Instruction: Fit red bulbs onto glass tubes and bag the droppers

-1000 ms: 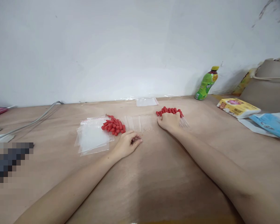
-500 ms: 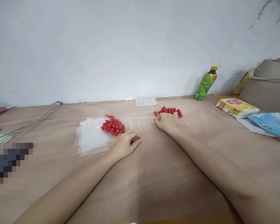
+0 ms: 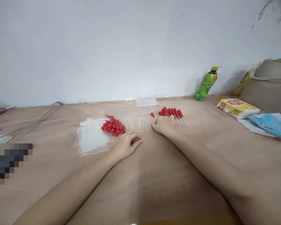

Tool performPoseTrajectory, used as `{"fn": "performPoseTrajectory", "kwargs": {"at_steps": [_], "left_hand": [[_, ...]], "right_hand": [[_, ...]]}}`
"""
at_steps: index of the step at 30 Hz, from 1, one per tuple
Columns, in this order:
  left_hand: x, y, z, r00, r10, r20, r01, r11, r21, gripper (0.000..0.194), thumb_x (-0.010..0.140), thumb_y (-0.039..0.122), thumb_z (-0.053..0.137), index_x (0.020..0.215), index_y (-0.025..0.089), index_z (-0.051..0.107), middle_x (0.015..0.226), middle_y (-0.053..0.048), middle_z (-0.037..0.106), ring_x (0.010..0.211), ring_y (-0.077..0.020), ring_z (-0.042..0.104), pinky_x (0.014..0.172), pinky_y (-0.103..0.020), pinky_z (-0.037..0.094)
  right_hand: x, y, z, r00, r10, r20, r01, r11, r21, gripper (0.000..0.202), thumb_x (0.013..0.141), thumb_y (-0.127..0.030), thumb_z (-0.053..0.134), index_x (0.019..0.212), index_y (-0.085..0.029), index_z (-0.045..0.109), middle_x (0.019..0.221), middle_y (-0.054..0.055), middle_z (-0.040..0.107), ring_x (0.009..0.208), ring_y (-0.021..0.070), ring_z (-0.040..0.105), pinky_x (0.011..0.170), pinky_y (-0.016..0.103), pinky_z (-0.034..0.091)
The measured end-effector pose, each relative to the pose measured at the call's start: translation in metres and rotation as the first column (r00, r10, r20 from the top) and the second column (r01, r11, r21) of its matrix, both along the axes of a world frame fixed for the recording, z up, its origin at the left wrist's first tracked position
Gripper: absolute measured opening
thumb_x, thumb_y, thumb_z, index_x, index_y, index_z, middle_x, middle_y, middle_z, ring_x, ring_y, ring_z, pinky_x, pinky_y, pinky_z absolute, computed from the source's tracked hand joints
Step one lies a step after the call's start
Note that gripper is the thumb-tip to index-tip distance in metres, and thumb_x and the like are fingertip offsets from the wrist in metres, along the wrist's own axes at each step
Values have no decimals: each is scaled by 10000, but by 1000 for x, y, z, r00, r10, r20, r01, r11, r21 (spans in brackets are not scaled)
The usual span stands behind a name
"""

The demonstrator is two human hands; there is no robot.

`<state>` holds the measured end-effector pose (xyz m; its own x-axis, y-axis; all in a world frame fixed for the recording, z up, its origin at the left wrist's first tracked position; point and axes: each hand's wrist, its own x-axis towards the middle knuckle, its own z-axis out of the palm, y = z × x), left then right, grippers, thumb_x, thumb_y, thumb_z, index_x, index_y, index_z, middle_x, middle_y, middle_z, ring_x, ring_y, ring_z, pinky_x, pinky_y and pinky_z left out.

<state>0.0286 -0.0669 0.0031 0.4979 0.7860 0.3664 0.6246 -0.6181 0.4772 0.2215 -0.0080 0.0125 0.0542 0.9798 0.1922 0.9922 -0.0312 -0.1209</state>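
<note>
My left hand (image 3: 128,144) rests on the brown table, its fingers curled loosely with a gap inside and nothing visible in it. A pile of red pieces (image 3: 112,125) lies just beyond it, partly on clear plastic bags (image 3: 92,137). Thin clear sticks (image 3: 137,123) lie in a row between my hands. My right hand (image 3: 163,125) has its fingers pinched at the right end of that row; what they hold is too small to make out. A single red piece (image 3: 152,115) is just beyond its fingertips. Red-tipped sticks (image 3: 178,113) lie behind and right of this hand.
A small clear bag (image 3: 147,102) lies near the wall. At the right are a green bottle (image 3: 207,84), a yellow tissue pack (image 3: 239,108), a blue packet (image 3: 273,125) and a grey bag (image 3: 267,84). A cable (image 3: 37,120) crosses the left side.
My right hand has shifted slightly left and toward me. The single red piece has moved left, and more of the red-tipped sticks shows. My left hand has stayed in place.
</note>
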Motion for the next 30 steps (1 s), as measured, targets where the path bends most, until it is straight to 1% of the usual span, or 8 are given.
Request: {"fn": "performPoseTrajectory", "kwargs": {"at_steps": [10,15,17,19,22,25,27,30], "left_hand": [[1,-4,1,1000,-9,1,9,1000,-2,112,796,246,531,787,178,619,744,-19,569,634,-115,531,586,-234,432],[-8,2,14,996,43,81,-56,984,168,142,819,262,493,840,182,608,815,-41,583,762,-149,545,687,-262,435],[-24,19,28,984,154,93,-173,952,252,167,823,254,468,768,168,600,772,-44,579,747,-156,539,702,-271,431],[-46,45,44,950,311,20,-302,906,297,175,809,263,468,783,159,605,775,-56,580,769,-184,540,713,-292,427],[-79,89,62,871,430,-238,-370,892,259,214,793,220,429,854,156,625,901,-75,596,820,-210,546,755,-310,411],[-98,124,69,760,364,-539,-378,922,90,295,757,170,409,962,161,621,1064,-94,570,894,-223,543,782,-303,394],[-100,138,70,742,294,-603,-359,933,14,296,701,169,460,939,166,635,1034,-89,595,888,-218,549,764,-275,397],[-98,149,67,744,218,-631,-326,944,-58,275,618,177,521,859,192,652,933,-46,642,816,-188,565,714,-234,403]], "right_hand": [[4,0,5,999,2,39,0,999,-43,258,763,-229,411,709,-135,645,765,131,661,685,225,576,738,393,218],[8,-9,10,998,10,66,-11,1000,25,286,795,-262,386,750,-109,623,719,137,649,641,216,562,698,365,215],[12,-16,10,995,30,99,-42,992,122,286,808,-266,367,789,-96,597,701,134,638,631,213,550,688,354,205],[18,-26,5,987,84,140,-113,969,218,282,825,-269,344,810,-97,568,700,121,632,631,208,536,689,346,195],[29,-41,-7,966,206,156,-246,920,305,269,854,-267,317,831,-115,538,702,86,628,650,191,520,696,327,185],[36,-51,-19,946,306,107,-323,856,404,241,868,-271,333,824,-144,533,730,55,634,698,176,518,725,316,180],[38,-54,-24,936,345,72,-339,824,454,214,864,-270,362,816,-157,537,755,42,642,719,165,518,751,315,176],[37,-55,-27,927,372,36,-345,816,463,180,853,-266,400,823,-163,545,752,30,643,727,155,518,769,311,175]]}}
